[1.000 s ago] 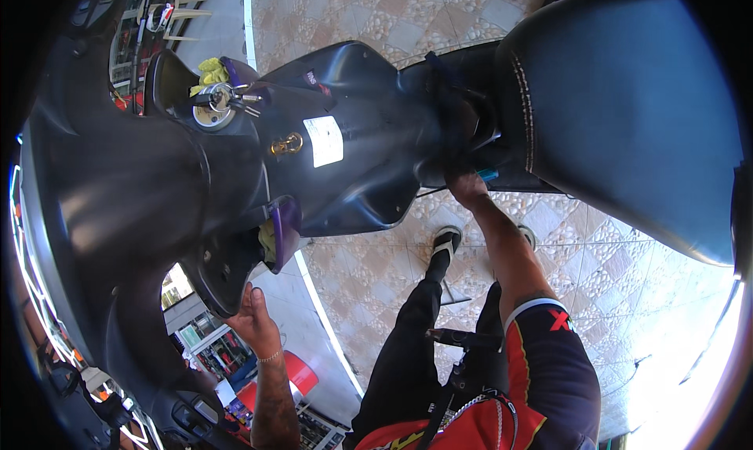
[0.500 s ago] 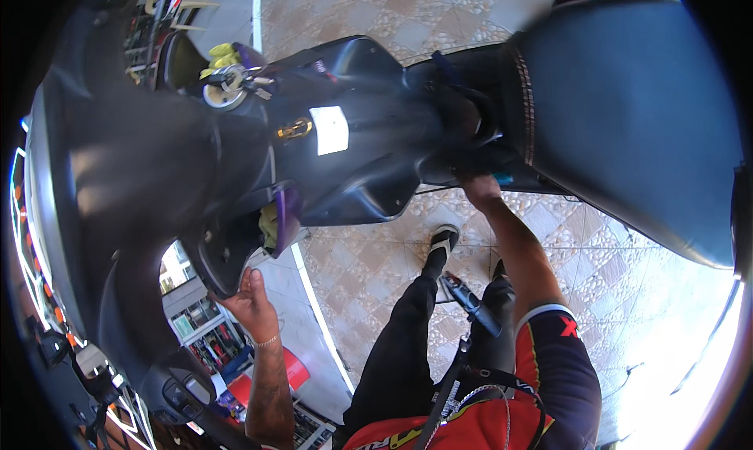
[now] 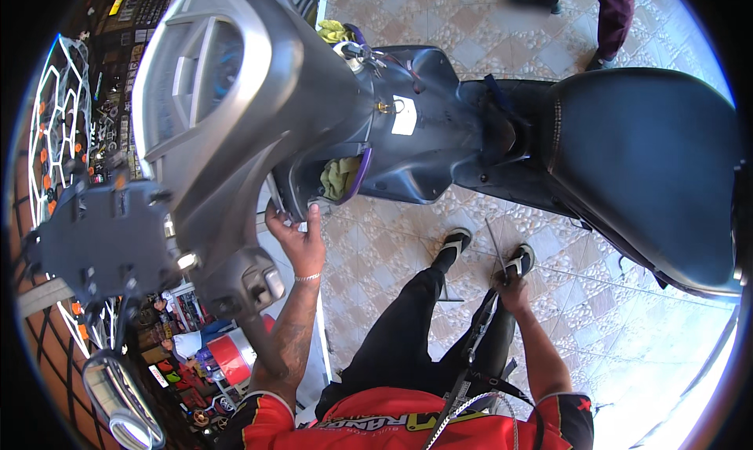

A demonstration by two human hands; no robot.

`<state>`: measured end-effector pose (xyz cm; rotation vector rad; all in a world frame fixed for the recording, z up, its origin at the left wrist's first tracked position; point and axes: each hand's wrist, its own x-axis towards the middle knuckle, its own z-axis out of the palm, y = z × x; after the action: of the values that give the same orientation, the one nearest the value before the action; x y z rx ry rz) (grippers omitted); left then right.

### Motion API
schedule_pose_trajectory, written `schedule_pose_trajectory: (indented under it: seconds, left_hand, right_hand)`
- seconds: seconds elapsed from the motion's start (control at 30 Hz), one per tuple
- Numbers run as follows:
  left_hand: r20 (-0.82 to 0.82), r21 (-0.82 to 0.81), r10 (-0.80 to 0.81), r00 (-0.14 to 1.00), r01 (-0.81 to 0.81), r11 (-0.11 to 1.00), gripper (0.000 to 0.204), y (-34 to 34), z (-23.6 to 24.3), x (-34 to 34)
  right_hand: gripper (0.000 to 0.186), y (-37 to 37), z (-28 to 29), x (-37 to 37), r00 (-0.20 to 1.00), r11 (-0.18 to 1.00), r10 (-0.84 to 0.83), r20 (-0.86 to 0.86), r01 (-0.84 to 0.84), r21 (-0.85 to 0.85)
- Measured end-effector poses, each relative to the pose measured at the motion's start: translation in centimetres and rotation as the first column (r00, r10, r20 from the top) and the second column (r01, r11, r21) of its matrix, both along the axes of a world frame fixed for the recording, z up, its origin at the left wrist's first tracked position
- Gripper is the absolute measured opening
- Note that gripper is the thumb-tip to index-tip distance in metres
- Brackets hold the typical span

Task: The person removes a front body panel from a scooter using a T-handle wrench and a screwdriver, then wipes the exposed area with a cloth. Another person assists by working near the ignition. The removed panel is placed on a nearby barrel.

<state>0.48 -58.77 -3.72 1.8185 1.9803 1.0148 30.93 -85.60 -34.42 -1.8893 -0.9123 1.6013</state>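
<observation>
A dark grey scooter lies across the view, its grey front cover [image 3: 314, 97] at left and its black seat [image 3: 643, 168] at right. My left hand [image 3: 302, 242] is closed on the edge of an open black side pocket [image 3: 292, 195] below the front cover, thumb on the near side. A yellow-green cloth [image 3: 339, 177] sits in that pocket beside its purple rim. My right hand [image 3: 514, 293] is closed in front of my right leg, apart from the scooter. A thin metal rod-like tool [image 3: 495, 242] sticks up from its fingers; its handle is hidden.
Keys [image 3: 369, 56] hang near the far pocket, where another cloth [image 3: 335, 31] lies. A white paper [image 3: 404, 115] is on the inner panel. A mirror [image 3: 121, 399] juts out at lower left. Another person's legs [image 3: 614, 19] stand beyond the seat. Shelves of goods fill the left.
My right hand has come away from the scooter's side below the seat, down toward my right leg, with the rod showing. The view has shifted left; my left hand stays at the pocket edge.
</observation>
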Motion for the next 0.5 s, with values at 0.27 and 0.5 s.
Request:
schedule_pose_trajectory:
  seconds: [0.27,0.5]
  left_hand:
    - [-0.197,0.093,-0.017,0.980,0.036,0.995,0.078,0.1,1.0,1.9]
    - [-0.208,0.055,-0.030,0.978,0.043,0.998,0.088,0.1,2.7,3.5]
  right_hand:
    - [0.024,0.3,12.1,0.7,0.968,0.957,0.219,0.122,-0.237,0.164]
    - [0.022,4.8,21.2,-1.2,0.942,0.826,0.314,0.119,-0.333,0.455]
